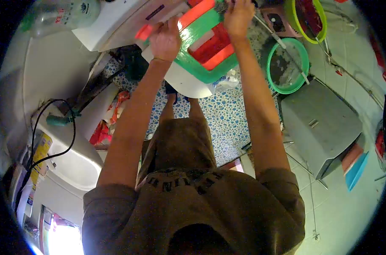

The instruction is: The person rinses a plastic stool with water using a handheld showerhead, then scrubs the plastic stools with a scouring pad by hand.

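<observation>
A wet, glossy green and red plastic frame (pixel 208 76) with a large opening stands at the top centre, over a white rounded surface (pixel 182 80). My left hand (pixel 165 41) is closed on its left side, by a red end piece (pixel 143 32). My right hand (pixel 239 19) is at the far right corner of the frame, fingers bent. A fuzzy grey clump that looks like a scouring pad (pixel 220 6) shows at its fingertips, partly cut off by the upper edge of the view.
A green basin (pixel 270 63) with a pale pole (pixel 282 43) across it stands to the right, below a yellow-green bucket (pixel 324 25). A grey bin (pixel 320 123) is nearer. At left are a white washbasin (pixel 74 165), a black cable (pixel 74 131) and a clear bottle (pixel 65 17).
</observation>
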Demonstrator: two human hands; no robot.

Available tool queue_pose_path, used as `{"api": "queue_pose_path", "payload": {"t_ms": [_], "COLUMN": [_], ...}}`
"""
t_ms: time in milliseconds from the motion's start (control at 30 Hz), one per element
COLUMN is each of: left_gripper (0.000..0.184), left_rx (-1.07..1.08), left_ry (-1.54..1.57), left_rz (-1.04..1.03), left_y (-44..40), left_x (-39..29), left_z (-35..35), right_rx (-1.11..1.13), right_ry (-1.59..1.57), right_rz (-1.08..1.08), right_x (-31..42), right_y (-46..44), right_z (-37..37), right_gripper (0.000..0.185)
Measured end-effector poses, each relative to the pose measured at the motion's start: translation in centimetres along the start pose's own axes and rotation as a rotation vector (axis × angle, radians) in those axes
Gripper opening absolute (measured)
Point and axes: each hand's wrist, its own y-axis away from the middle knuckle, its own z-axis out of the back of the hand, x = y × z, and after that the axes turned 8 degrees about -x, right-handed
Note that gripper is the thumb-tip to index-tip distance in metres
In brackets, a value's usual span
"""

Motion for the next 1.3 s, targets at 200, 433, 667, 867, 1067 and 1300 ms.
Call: {"api": "queue_pose_path", "payload": {"t_ms": [200, 433, 667, 867, 1067, 1300], "left_gripper": [0.02, 0.015, 0.028, 0.055, 0.058, 0.063], "left_rx": [0.09, 0.102, 0.19, 0.275, 0.264, 0.153], "left_ry": [-0.032, -0.077, -0.08, -0.135, -0.125, -0.103], "left_rz": [0.072, 0.121, 0.16, 0.103, 0.128, 0.06], "left_y": [-0.6, 0.3, -0.6, -1.5, -2.3, -1.9], "left_x": [-0.1, 0.1, 0.4, -1.3, -1.8, -1.3], "left_z": [0.9, 0.9, -0.2, 0.6, 0.8, 0.7], "right_rx": [-0.027, 0.057, 0.483, 0.106, 0.186, -0.058], "right_ry": [-0.145, -0.201, -0.039, -0.051, -0.034, 0.1], "right_rz": [0.066, -0.389, -0.391, -0.199, -0.348, -0.126], "right_x": [0.6, -3.9, -3.9, -4.9, -7.8, -4.8], "right_y": [-1.2, -7.0, -9.5, -5.5, 6.4, -6.1], "right_z": [2.1, -3.5, -1.3, 0.7, 8.5, -4.2], "right_gripper": [0.013, 0.05, 0.065, 0.046, 0.026, 0.064]}}
